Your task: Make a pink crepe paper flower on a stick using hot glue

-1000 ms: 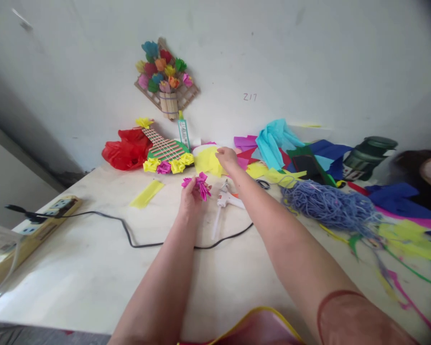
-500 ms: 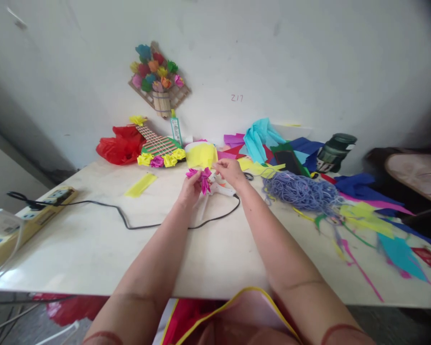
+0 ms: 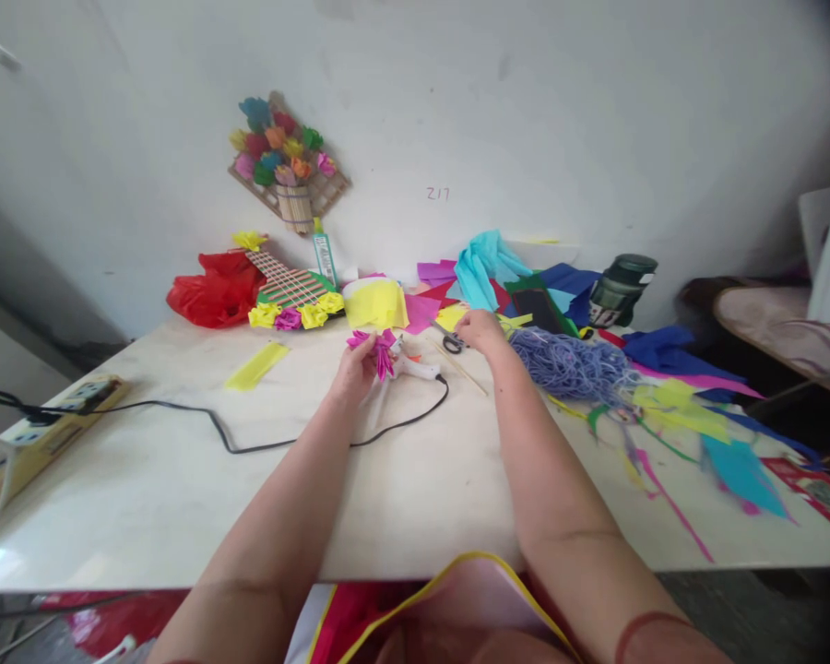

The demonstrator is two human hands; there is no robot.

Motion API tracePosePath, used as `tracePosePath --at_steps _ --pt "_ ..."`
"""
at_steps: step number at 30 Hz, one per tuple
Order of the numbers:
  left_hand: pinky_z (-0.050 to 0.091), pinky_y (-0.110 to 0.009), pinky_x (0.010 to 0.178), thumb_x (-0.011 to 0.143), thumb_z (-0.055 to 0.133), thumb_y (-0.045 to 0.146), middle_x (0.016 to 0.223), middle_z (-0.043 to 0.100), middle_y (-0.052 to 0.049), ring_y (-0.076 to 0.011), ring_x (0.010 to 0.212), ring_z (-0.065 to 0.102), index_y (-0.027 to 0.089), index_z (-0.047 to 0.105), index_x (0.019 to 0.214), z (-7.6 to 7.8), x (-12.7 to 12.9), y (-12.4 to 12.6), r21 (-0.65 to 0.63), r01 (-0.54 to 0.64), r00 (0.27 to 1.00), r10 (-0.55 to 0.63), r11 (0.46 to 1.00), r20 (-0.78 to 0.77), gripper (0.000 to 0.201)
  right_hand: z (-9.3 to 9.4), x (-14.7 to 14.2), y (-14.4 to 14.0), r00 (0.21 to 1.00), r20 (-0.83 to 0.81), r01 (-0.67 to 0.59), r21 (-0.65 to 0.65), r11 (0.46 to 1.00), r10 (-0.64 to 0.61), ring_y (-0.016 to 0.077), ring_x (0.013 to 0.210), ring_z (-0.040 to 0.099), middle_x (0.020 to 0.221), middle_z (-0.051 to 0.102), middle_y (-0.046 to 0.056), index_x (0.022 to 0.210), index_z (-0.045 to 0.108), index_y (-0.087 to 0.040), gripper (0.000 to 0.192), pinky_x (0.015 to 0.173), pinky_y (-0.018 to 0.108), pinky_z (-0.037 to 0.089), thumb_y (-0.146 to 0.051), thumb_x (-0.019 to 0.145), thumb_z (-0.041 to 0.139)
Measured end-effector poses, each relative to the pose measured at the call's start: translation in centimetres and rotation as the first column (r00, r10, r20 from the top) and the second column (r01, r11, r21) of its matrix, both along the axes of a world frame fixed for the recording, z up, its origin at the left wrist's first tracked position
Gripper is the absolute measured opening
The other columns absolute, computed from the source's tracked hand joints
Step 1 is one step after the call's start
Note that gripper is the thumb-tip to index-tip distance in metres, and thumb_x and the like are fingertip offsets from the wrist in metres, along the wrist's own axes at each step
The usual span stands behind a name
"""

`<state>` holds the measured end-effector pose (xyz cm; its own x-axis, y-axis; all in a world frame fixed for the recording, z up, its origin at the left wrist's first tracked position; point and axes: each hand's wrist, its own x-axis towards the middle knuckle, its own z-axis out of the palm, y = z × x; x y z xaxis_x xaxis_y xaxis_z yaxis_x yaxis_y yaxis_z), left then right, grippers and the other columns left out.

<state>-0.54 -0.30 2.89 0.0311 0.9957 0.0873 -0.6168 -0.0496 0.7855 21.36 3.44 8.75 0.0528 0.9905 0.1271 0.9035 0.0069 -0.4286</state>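
Note:
My left hand [image 3: 358,369] is closed around a magenta paper flower [image 3: 385,353], its folded petals spreading past the fingertips. Right beside the flower lies a white glue gun [image 3: 419,370] with a black cord, partly covered by the hand and flower. My right hand [image 3: 482,330] reaches further back, fingers bent and drawn together, over the edge of some yellow paper. Just left of its fingertips are dark-handled scissors [image 3: 452,344]. Whatever those fingers hold is hidden. A thin wooden stick [image 3: 465,371] rests on the table between the two hands.
Blue-grey string [image 3: 571,364] lies tangled to the right, near paper scraps and a dark green jar [image 3: 622,290]. A guitar-shaped craft [image 3: 290,281] and red plastic [image 3: 214,290] stand at the back left. The cord runs to a power strip [image 3: 76,415]. A yellow strip [image 3: 257,366] lies left.
My right hand has moved away from the flower, right and back toward the scissors. The left hand keeps the flower beside the glue gun. The stick and scissors now show more fully.

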Motion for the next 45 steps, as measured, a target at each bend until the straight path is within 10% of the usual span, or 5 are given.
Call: tracePosePath --at_steps 5,15,34,41,45 --pt "0.055 -0.033 0.063 0.078 0.061 0.031 0.058 0.063 -0.004 -0.0141 0.05 0.06 0.014 0.06 0.07 0.1 -0.6 0.3 0.01 -0.026 1.0 0.027 1.0 -0.012 0.019 -0.7 -1.4 -0.6 0.974 0.042 -0.182 -0.428 0.885 0.22 0.016 0.058 0.062 0.075 0.07 0.013 0.074 0.069 -0.01 0.017 0.054 0.025 0.046 -0.019 0.073 0.055" --pt "0.054 -0.033 0.066 0.079 0.058 0.026 0.057 0.062 -0.002 -0.0134 0.054 0.06 0.016 0.06 0.068 0.9 -1.7 0.6 -0.017 -0.139 0.986 0.14 0.99 0.093 0.016 0.2 -3.0 -1.7 0.884 0.159 -0.32 -0.48 0.817 0.439 0.0202 0.067 0.063 0.078 0.069 0.009 0.09 0.069 -0.016 0.042 0.059 0.028 0.045 -0.049 0.064 0.066" --pt "0.054 -0.032 0.073 0.081 0.057 0.034 0.055 0.062 0.0 -0.0112 0.049 0.059 0.016 0.058 0.066 3.4 -2.8 -0.1 0.06 -0.151 0.98 0.141 0.987 0.138 0.023 -3.2 -11.7 -3.5 0.794 0.33 -0.495 -0.135 0.859 0.51 0.0259 0.099 0.062 0.105 0.068 0.014 0.104 0.067 -0.014 0.035 0.076 0.029 0.047 -0.026 0.076 0.051" --pt "0.054 -0.03 0.068 0.079 0.059 0.034 0.056 0.063 -0.002 -0.0119 0.052 0.06 0.015 0.059 0.068 2.1 -1.6 0.1 0.025 -0.078 0.992 0.075 0.997 0.106 0.022 -3.0 -10.5 -3.1 0.856 0.176 -0.485 -0.052 0.873 0.486 0.0222 0.091 0.063 0.099 0.07 0.009 0.088 0.07 -0.021 0.042 0.071 0.028 0.044 -0.053 0.08 0.045" --pt "0.054 -0.031 0.07 0.08 0.057 0.033 0.056 0.063 -0.002 -0.0122 0.051 0.06 0.015 0.058 0.068 1.6 -1.4 0.4 0.017 -0.075 0.995 0.074 0.997 0.073 0.022 -1.9 -8.6 -2.4 0.923 0.137 -0.368 0.045 0.929 0.36 0.0194 0.089 0.063 0.098 0.07 0.009 0.088 0.07 -0.02 0.035 0.069 0.026 0.041 -0.036 0.086 0.039"
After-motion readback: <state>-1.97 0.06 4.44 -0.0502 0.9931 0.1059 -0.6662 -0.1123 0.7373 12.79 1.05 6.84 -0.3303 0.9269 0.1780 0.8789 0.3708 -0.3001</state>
